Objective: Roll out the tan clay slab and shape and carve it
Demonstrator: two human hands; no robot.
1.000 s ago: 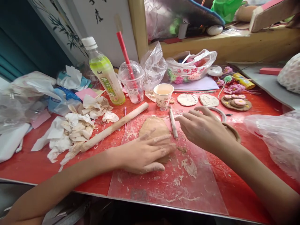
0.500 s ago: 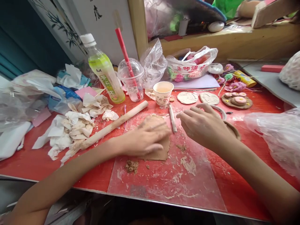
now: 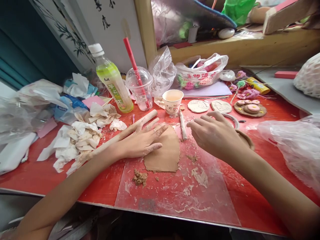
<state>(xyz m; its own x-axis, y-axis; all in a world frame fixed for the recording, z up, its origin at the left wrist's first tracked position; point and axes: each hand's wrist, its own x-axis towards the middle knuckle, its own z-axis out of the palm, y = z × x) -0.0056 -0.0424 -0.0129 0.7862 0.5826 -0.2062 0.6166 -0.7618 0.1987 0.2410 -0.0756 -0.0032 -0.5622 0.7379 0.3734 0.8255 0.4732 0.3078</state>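
My left hand [image 3: 141, 141] is open, palm down with fingers spread, over the left edge of a flat brown clay slab [image 3: 165, 153]. The fingertips reach across the slab's upper left part, and pale residue marks them. Beside the hand, a long wooden rolling stick [image 3: 147, 117] runs at a slant. My right hand [image 3: 212, 133] is apart from the slab, to its right, with loosely bent fingers; nothing shows in them. A short clay-smeared stick [image 3: 183, 125] lies between the two hands. Behind the right hand, a pale ring [image 3: 233, 120] and a brown clay ring [image 3: 246, 140] are partly hidden.
A clear sheet [image 3: 200, 206] covers part of the red table, with clay crumbs [image 3: 140, 177] on it. A paper cup [image 3: 172, 100], plastic cup [image 3: 140, 88] and bottle [image 3: 113, 83] stand behind. Crumpled tissues [image 3: 82, 136] lie left; clay discs [image 3: 198, 106] lie at the back.
My left hand has slid left across the clay slab, uncovering most of it, and its fingers have spread. My right hand has stayed nearly in place.
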